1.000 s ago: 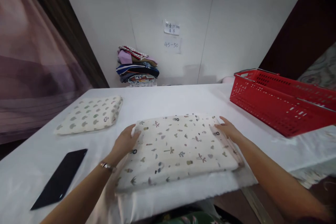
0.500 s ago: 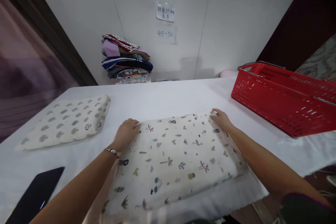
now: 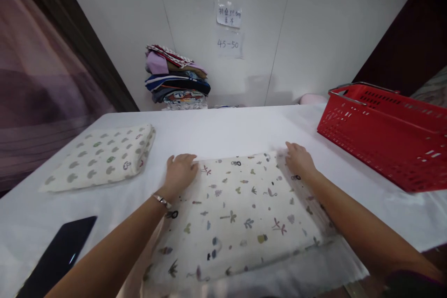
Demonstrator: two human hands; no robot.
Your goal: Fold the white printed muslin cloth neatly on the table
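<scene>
A white cloth (image 3: 240,214) printed with small plants and figures lies spread before me, its near part reaching the table's front edge. At its far left corner, my left hand (image 3: 180,172) rests with fingers apart, gripping nothing. My right hand (image 3: 299,160) is at the far right corner, fingers stretched out and touching or just over the cloth's edge. A bracelet circles my left wrist. Left of the cloth sits a folded white cloth (image 3: 101,158) with grey mushroom-like prints.
A dark phone-like slab (image 3: 57,258) lies at the near left of the white table (image 3: 230,128). On the right stands a red plastic basket (image 3: 380,139). Folded fabrics (image 3: 178,77) are stacked by the back wall, below two paper signs (image 3: 228,16).
Both hands have loosened from pinching the printed cloth's far corners, and their fingers have spread. The cloth stays about where it was, while the whole view has shifted slightly.
</scene>
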